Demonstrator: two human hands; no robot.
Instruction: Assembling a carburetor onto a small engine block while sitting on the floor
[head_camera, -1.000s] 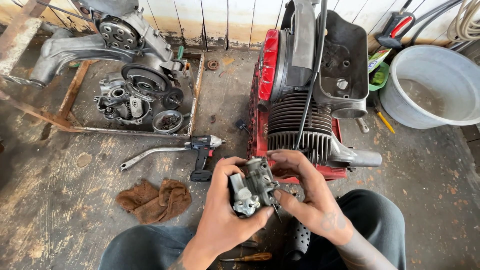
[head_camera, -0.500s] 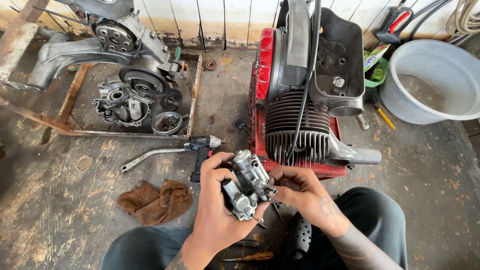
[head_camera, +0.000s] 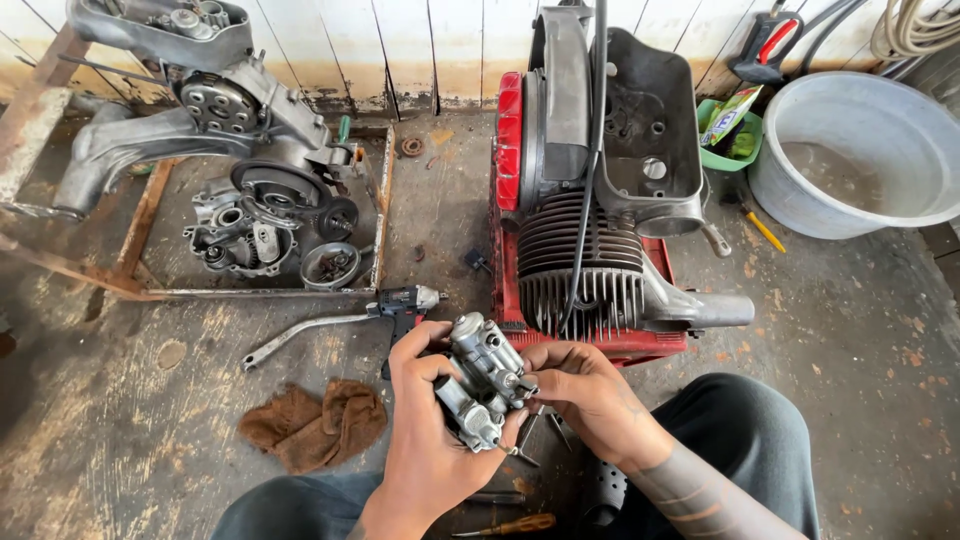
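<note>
The carburettor (head_camera: 482, 385), a small grey metal casting, sits low in the frame above your knees, your left hand (head_camera: 425, 440) wrapped around its underside in a closed grip while your right hand (head_camera: 590, 395) pinches its right end with the fingertips. Just beyond on the concrete floor (head_camera: 150, 420) lie a crumpled brown rag (head_camera: 315, 422), a cordless driver (head_camera: 405, 305) and a long metal lever (head_camera: 295, 332). Farther back stand a finned engine (head_camera: 590, 255) on red housing, a dismantled engine case (head_camera: 250, 215) and a grey basin (head_camera: 860, 150).
</note>
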